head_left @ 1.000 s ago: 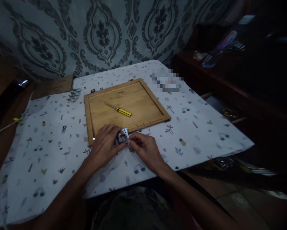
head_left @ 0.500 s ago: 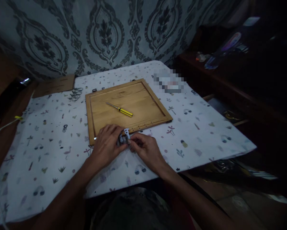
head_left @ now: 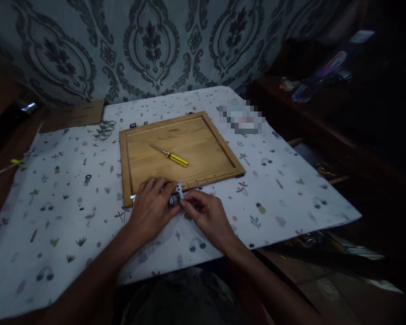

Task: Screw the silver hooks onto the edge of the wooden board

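A framed wooden panel, like a cabinet door, lies flat with a yellow-handled screwdriver resting on it. At the panel's near edge is a small silver metal hinge, partly hidden by my fingers. My left hand is closed around the hinge's left side, its fingers over the panel's edge and its thumb below. My right hand pinches the right side of the same hinge between thumb and forefinger. Another bit of metal shows on the panel's edge, left of my left hand.
A patterned white cloth covers the table. Several metal pieces lie at the back left near a cardboard sheet. A pixelated item is at the back right. On the dark furniture to the right leans a bottle.
The view has shifted slightly. Both hands stay at the hinge; my right thumb and fingers have shifted a little against it. The panel and screwdriver look unmoved.
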A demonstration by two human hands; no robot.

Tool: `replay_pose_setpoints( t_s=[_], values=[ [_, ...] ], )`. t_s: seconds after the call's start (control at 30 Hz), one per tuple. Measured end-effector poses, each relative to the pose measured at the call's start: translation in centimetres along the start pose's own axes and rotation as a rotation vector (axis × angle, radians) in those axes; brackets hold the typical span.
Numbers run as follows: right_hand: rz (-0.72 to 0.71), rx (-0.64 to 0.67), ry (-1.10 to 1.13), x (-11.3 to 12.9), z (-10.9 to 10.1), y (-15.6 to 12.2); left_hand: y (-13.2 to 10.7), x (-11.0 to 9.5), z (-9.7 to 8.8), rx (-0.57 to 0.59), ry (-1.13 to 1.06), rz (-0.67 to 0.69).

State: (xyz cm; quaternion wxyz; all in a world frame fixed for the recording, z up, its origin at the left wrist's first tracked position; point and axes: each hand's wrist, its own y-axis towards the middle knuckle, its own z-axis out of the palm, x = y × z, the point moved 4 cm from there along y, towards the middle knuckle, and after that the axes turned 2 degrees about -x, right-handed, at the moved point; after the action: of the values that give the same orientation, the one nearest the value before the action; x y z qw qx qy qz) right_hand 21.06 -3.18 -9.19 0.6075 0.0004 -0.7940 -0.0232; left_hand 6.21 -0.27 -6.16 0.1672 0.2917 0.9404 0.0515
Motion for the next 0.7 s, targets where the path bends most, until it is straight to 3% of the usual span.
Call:
replay_pose_setpoints(
  t_s=[0.7],
  values=[
    [-0.047,-0.016,-0.051,0.16,-0.19,-0.17,-0.05,-0.43,-0.17,-0.063,-0.006,-0.034]
  ],
)
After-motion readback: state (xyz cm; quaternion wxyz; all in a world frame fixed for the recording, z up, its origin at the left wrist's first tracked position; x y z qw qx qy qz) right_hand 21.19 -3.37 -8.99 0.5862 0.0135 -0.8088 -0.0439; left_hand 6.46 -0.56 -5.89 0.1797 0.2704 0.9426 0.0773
